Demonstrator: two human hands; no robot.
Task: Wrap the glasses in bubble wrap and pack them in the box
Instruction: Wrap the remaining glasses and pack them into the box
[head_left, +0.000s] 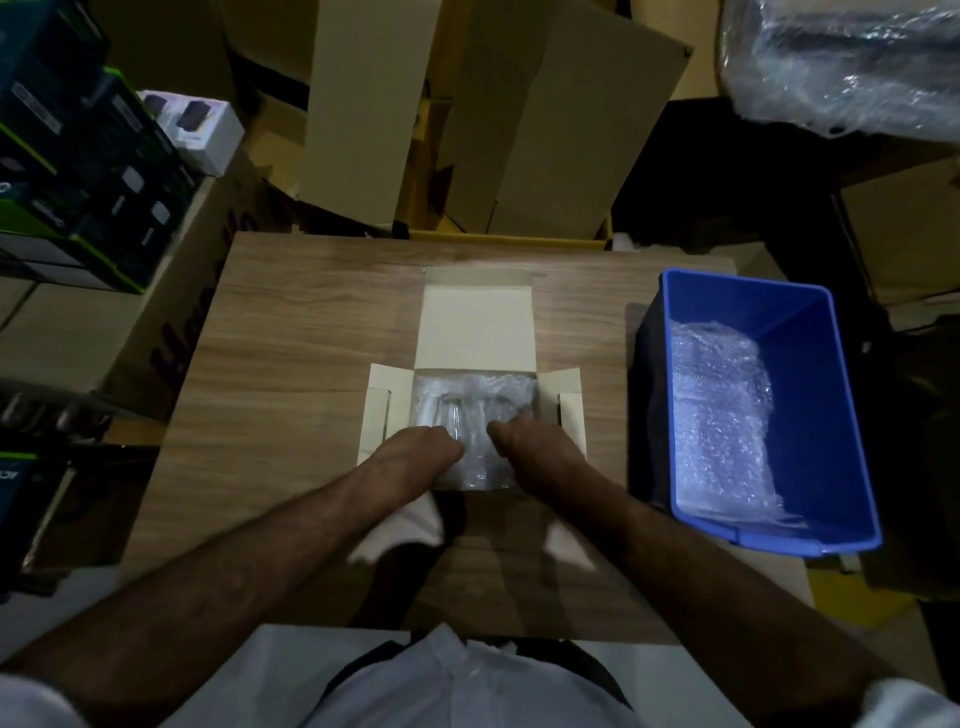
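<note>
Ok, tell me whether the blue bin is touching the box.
Apart. The head view shows bare wooden table between the blue bin and the box, including its right flap; no edges meet.

Cardboard cartons (545, 130) stand behind the wooden table (291, 332), with dark green-edged retail boxes (78, 171) stacked at left.

— What was the table (291, 332) made of?
— Wood-grain laminate, smooth and matt. The box (475, 322) on it was pale matt cardboard.
— And inside it?
— Clear bubble wrap (475, 400), glossy and crinkled, around clear glass.
— The bin (826, 395)?
— Smooth blue plastic, slightly shiny, holding more bubble wrap sheets (719, 410). Brown matt cardboard sheets (561, 130) stood behind.
</note>
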